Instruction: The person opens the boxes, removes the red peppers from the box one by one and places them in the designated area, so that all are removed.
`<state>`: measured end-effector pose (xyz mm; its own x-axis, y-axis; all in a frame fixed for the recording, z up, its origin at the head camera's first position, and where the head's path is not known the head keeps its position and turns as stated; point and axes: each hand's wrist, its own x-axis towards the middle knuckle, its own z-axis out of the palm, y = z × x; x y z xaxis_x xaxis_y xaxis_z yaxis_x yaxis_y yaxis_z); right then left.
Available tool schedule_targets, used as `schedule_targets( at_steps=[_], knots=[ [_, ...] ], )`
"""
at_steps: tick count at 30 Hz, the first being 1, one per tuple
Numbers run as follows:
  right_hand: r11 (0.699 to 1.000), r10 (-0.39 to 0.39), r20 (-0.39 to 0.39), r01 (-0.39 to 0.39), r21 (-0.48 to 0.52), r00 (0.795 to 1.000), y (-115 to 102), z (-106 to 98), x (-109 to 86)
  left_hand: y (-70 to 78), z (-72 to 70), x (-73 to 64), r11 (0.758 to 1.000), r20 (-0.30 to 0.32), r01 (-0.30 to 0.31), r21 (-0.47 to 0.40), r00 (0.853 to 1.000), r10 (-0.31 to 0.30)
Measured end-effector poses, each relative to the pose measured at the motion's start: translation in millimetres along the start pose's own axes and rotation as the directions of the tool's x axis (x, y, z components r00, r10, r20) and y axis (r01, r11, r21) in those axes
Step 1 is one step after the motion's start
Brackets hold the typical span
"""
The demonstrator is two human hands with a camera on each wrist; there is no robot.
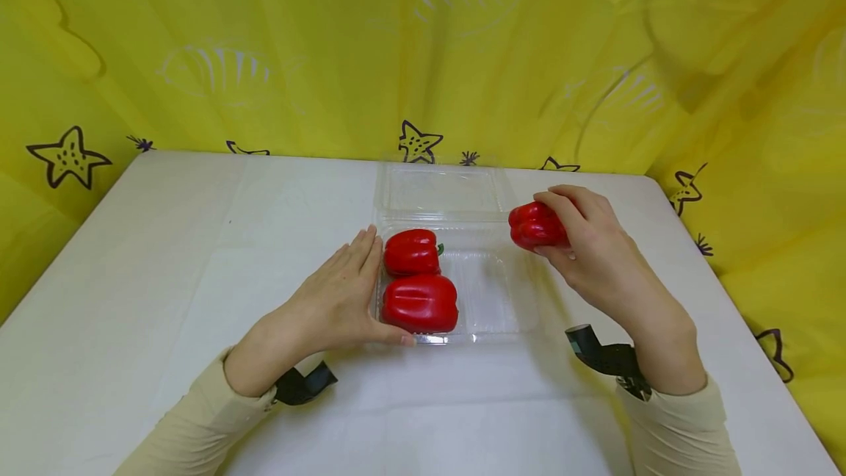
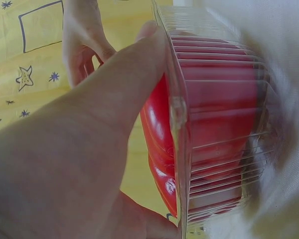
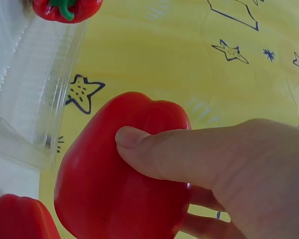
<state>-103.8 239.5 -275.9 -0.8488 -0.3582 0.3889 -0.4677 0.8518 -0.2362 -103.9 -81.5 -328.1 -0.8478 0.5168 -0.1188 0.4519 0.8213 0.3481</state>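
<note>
My right hand [image 1: 591, 252] grips a red bell pepper [image 1: 532, 226] above the right side of a clear plastic clamshell box [image 1: 489, 292]. Its thumb lies across the pepper [image 3: 109, 174] in the right wrist view. Two more red bell peppers lie in the box's left half, the rear one [image 1: 411, 252] with a green stem, the front one [image 1: 423, 303] larger. At the box's left front corner rests my left hand [image 1: 337, 300], fingers straight along the side and thumb on the front rim. Through the ribbed wall [image 2: 219, 149], the left wrist view shows red pepper.
The box's lid [image 1: 443, 189] lies folded back behind it, towards the rear table edge. A white cloth covers the table [image 1: 165, 263]. Yellow curtains [image 1: 330, 57] with drawn starfish and fish hang behind and at both sides.
</note>
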Motion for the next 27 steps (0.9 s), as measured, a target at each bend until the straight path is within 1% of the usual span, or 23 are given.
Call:
schedule_targets(
  at_steps=[10, 16, 21, 27],
  knots=[
    [0.997, 0.073, 0.001, -0.073, -0.009, 0.997, 6.6, -5.8, -1.7, -0.3, 0.7, -0.1, 1.000, -0.002, 0.000, 0.000, 1.000, 0.000],
    [0.997, 0.080, -0.032, -0.080, -0.014, 0.996, 16.3, -9.8, -2.2, 0.2, -0.2, 0.2, 1.000, 0.001, -0.002, 0.003, 1.000, 0.002],
    [0.994, 0.111, -0.055, -0.112, -0.017, 0.992, 25.4, -13.5, -3.4, 0.7, -0.8, 0.3, 1.000, -0.001, 0.001, 0.004, 1.000, -0.001],
    [0.990, 0.134, -0.104, -0.136, -0.021, 0.986, 36.0, -15.2, -7.2, 0.6, 0.0, -0.3, 1.000, -0.001, 0.001, 0.006, 1.000, -0.001]
  ],
)
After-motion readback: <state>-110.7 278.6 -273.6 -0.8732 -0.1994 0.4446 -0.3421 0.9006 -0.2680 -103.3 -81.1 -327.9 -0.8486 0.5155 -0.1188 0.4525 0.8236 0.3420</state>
